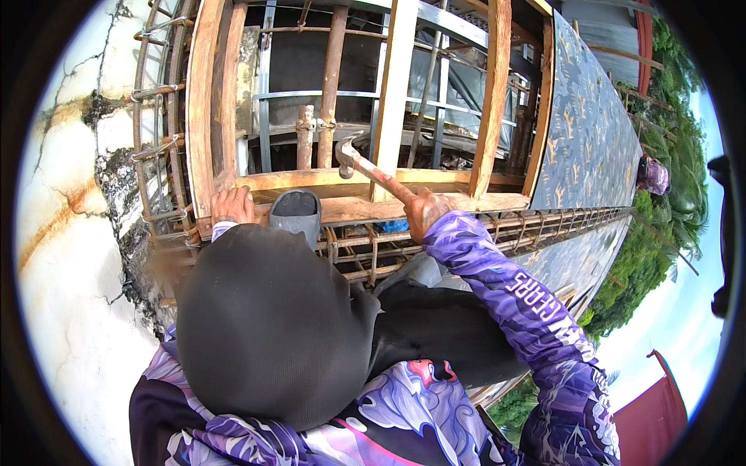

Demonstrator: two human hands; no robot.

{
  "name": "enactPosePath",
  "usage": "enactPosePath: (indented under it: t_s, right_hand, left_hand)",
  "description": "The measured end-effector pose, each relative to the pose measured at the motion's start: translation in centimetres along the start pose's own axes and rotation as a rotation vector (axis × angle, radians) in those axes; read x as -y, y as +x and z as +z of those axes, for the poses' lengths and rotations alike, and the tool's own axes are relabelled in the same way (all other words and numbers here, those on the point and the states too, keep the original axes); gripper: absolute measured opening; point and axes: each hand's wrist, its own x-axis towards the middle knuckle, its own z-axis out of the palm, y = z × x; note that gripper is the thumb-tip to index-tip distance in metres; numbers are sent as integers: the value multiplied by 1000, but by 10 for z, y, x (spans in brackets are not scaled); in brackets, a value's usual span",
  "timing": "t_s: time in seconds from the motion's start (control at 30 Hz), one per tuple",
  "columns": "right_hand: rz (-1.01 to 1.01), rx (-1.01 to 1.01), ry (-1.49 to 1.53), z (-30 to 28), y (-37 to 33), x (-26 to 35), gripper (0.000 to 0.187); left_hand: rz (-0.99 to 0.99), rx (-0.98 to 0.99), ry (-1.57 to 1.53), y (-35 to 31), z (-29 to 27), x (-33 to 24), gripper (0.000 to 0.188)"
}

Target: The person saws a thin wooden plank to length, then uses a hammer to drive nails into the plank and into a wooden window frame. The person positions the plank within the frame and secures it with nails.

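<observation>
In my right hand (429,211) is a claw hammer (373,172), gripped by its wooden handle. Its metal head points up and left, over the near beams of a wooden frame. My left hand (232,205) grips the near wooden beam (342,208) at its left corner, beside an upright timber (203,101). The fingers lie close together over the wood; whether anything small is under them cannot be seen. Just right of that hand, my foot in a grey rubber clog (295,213) rests against the beam. My bent knee in black trousers (268,326) hides part of the left forearm.
Rusty rebar cages run along the cracked white wall (70,225) and below the beam (373,248). Steel pipes (332,85) and metal studs stand behind the frame's openings. A patterned dark panel (583,132) extends right, with another person's covered head (653,175) beyond. Trees rise outside.
</observation>
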Motion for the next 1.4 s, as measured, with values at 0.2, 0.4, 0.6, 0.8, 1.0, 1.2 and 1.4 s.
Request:
enactPosePath:
  t_s: [0.2, 0.4, 0.6, 0.8, 1.0, 1.2, 1.4]
  right_hand:
    - [63, 267, 51, -27, -5, -10, 67]
    - [103, -163, 396, -42, -33, -36, 46]
    - [77, -438, 587, -74, -67, -61, 43]
    - [337, -488, 582, -76, -95, -82, 46]
    - [444, -523, 714, -61, -113, -100, 51]
    - [509, -522, 939, -61, -109, -108, 45]
    - [320, -597, 1409, -88, -88, -92, 48]
  left_hand:
    - [41, -25, -5, 7, -3, -5, 23]
    - [32, 89, -44, 1, 6, -3, 25]
    - [11, -120, -109, 37, -23, 6, 29]
    - [-6, -397, -188, 153, -92, 23, 34]
    - [-150, -528, -86, 236, -114, 48, 41]
    - [-413, -178, 177, 239, -92, 50, 80]
    - [-385, -232, 153, 254, -79, 58, 84]
